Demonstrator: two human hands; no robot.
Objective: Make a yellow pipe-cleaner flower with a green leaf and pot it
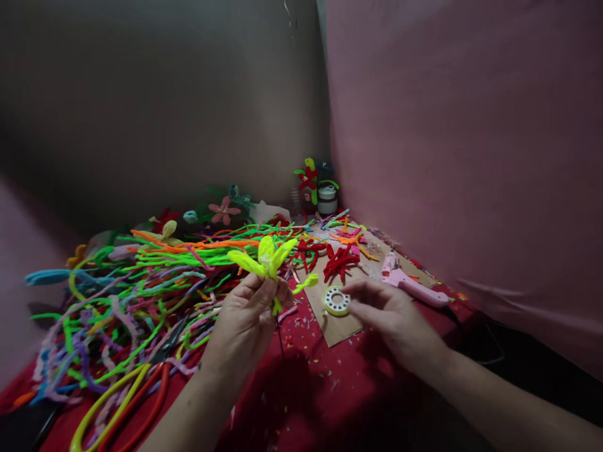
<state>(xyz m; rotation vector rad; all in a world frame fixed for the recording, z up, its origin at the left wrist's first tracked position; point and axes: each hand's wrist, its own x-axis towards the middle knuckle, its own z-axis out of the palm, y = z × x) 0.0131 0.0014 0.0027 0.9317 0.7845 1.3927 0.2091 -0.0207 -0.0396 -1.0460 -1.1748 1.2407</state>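
Note:
A bright yellow pipe-cleaner flower point(266, 256) is pinched at its base in my left hand point(252, 307), petals pointing up. Its thin dark stem runs down below the fingers. Between the thumb and fingers of my right hand point(391, 314) is the edge of a roll of yellow tape point(336, 301) with a white, holed core. The roll is over the near part of a brown board point(332, 326). A small yellow-green looped piece point(307, 284) shows between the flower and the roll.
Tangled multicoloured pipe cleaners point(141, 314) cover the left of the red cloth point(301, 402). Scissors with yellow and red handles point(127, 408) lie at front left. Red pipe-cleaner pieces point(340, 260) and a pink glue gun point(414, 285) are on the right. Finished flowers point(308, 179) stand behind.

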